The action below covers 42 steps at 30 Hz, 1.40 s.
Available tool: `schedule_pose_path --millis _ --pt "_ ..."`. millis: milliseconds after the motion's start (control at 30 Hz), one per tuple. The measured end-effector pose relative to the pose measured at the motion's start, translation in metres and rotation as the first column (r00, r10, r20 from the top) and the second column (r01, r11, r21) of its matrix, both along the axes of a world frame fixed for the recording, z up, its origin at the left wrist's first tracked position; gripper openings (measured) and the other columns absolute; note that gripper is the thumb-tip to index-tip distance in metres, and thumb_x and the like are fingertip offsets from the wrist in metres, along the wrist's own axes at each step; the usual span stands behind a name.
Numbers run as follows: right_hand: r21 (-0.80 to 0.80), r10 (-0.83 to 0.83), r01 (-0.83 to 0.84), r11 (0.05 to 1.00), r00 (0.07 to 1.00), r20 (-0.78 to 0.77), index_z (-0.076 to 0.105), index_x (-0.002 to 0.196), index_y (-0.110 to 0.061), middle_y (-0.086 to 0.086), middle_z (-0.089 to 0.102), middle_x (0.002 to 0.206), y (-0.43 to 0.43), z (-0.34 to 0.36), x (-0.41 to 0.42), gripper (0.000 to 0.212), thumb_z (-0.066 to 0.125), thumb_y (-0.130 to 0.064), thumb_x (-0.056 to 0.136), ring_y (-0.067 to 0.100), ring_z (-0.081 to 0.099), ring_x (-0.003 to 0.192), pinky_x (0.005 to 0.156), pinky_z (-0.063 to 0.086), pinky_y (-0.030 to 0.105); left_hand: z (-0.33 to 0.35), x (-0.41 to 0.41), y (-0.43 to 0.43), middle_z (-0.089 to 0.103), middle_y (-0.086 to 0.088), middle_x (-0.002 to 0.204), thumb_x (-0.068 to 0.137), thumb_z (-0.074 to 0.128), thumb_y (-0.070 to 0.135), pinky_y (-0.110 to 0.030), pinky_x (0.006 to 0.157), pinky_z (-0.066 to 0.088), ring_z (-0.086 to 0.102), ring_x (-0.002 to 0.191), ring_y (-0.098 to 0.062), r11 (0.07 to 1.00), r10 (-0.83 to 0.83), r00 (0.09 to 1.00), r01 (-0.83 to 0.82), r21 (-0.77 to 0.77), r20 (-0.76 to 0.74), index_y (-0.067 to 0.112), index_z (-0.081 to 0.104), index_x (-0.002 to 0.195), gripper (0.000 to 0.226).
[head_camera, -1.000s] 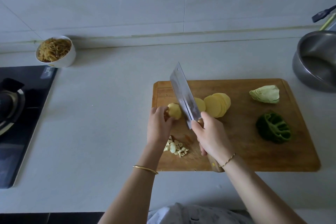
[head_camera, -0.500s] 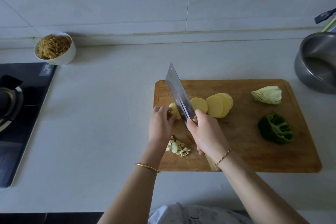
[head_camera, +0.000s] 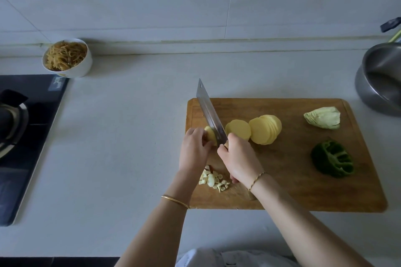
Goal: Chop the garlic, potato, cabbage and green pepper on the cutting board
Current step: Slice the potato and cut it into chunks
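Note:
On the wooden cutting board (head_camera: 303, 188), my left hand (head_camera: 194, 149) pins the small remaining end of the potato (head_camera: 210, 134). My right hand (head_camera: 239, 159) grips the cleaver (head_camera: 209, 112), whose blade stands against that potato end. Cut potato slices (head_camera: 260, 130) lie fanned to the right of the blade. Chopped garlic (head_camera: 213, 181) sits in a small pile near the board's front, between my wrists. A cabbage wedge (head_camera: 323, 117) lies at the board's far right, with a halved green pepper (head_camera: 332, 159) in front of it.
A white bowl of shredded food (head_camera: 67, 57) stands by the wall at left. A black stove top (head_camera: 23, 136) with a pan fills the left edge. A steel pot (head_camera: 382, 78) sits just off the board's right far corner. Pale counter (head_camera: 121, 147) surrounds the board.
The cleaver has come down and shifted left along the potato end, and one more slice lies beside the fanned stack. My left hand has crept slightly left on the shrinking piece.

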State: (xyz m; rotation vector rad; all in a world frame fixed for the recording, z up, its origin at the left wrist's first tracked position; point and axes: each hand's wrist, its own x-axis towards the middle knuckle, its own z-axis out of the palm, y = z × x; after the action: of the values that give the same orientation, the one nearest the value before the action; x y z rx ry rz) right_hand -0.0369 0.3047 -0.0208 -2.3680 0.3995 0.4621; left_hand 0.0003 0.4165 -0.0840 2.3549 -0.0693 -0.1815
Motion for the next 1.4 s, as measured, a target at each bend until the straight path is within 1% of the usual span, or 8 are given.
schedule_pose_path --millis 167,300,467,767,867,1033,1233,1400 --pt "0.128 -0.032 0.039 0.991 0.998 -0.056 0.042 0.076 -0.009 0.006 0.049 0.05 -0.006 -0.001 0.007 0.017 0.042 -0.016 0.091 0.018 0.05 0.032 0.039 0.042 0.028 0.002 0.0 0.0 0.052 -0.002 0.094 0.084 0.066 0.008 -0.036 0.078 0.051 0.056 0.084 -0.022 1.0 -0.001 1.0 0.001 -0.009 -0.008 0.004 0.06 0.091 0.011" --pt "0.253 -0.074 0.114 0.961 0.984 -0.164 0.047 0.092 -0.004 0.012 0.048 0.052 -0.009 0.0 0.018 0.011 0.042 -0.012 0.087 0.02 0.046 0.029 0.037 0.042 0.024 0.002 0.0 -0.001 0.05 0.0 0.094 0.084 0.067 0.01 -0.034 0.078 0.05 0.056 0.084 -0.022 1.0 0.001 1.0 -0.001 -0.01 -0.014 0.005 0.059 0.093 0.012" --pt "0.33 -0.147 0.221 0.918 0.961 -0.234 0.051 0.08 -0.001 0.011 0.043 0.054 -0.02 0.008 0.024 0.009 0.044 -0.006 0.082 0.018 0.04 0.027 0.035 0.041 0.024 0.002 0.001 0.0 0.049 0.001 0.095 0.084 0.067 0.01 -0.029 0.074 0.048 0.054 0.082 -0.02 1.0 0.012 1.0 -0.012 -0.001 -0.024 0.006 0.058 0.091 0.012" --pt "0.402 -0.158 0.17 0.9 0.985 -0.062 0.038 0.052 -0.007 0.009 0.032 0.04 -0.048 0.025 0.008 0.026 0.042 -0.001 0.078 0.02 0.037 0.024 0.042 0.035 0.026 0.009 0.03 0.018 0.052 -0.009 0.12 0.083 0.063 0.002 -0.025 0.08 0.049 0.055 0.098 -0.019 0.988 -0.131 0.99 0.135 0.076 -0.061 0.009 0.054 0.121 0.04" --pt "0.386 -0.172 0.154 0.909 0.985 0.013 0.037 0.053 -0.005 0.013 0.034 0.044 -0.053 0.024 0.0 0.026 0.042 -0.003 0.078 0.021 0.037 0.025 0.045 0.035 0.029 0.018 0.043 0.015 0.041 -0.001 0.138 0.083 0.055 -0.005 -0.03 0.097 0.043 0.036 0.127 -0.021 0.84 -0.458 0.889 0.433 0.325 -0.002 0.023 0.045 0.137 0.062" --pt "0.344 -0.238 0.201 0.917 0.969 0.069 0.034 0.049 -0.009 0.0 0.033 0.03 -0.056 0.015 -0.006 0.034 0.046 -0.007 0.081 0.019 0.037 0.026 0.043 0.033 0.026 0.025 0.059 0.007 0.036 0.002 0.14 0.087 0.052 -0.003 -0.032 0.096 0.046 0.031 0.128 -0.02 0.522 -0.751 0.652 0.685 0.508 -0.108 0.031 0.042 0.137 0.061" --pt "0.353 -0.237 0.216 0.91 0.971 0.015 0.036 0.062 -0.011 -0.002 0.036 0.032 -0.052 0.01 -0.007 0.024 0.046 -0.009 0.083 0.017 0.039 0.024 0.037 0.029 0.021 0.029 0.068 0.011 0.043 -0.002 0.13 0.087 0.063 0.009 -0.032 0.095 0.047 0.04 0.122 -0.02 0.467 -0.79 0.598 0.729 0.5 -0.133 0.028 0.044 0.133 0.054" --pt "0.321 -0.196 0.174 0.931 0.98 0.037 0.036 0.062 -0.012 -0.002 0.036 0.038 -0.047 0.01 -0.006 0.026 0.048 -0.01 0.085 0.015 0.037 0.027 0.041 0.028 0.026 0.026 0.057 0.009 0.048 -0.004 0.122 0.083 0.071 0.028 -0.029 0.085 0.051 0.051 0.107 -0.018 0.596 -0.676 0.725 0.642 0.482 -0.131 0.022 0.044 0.132 0.057"
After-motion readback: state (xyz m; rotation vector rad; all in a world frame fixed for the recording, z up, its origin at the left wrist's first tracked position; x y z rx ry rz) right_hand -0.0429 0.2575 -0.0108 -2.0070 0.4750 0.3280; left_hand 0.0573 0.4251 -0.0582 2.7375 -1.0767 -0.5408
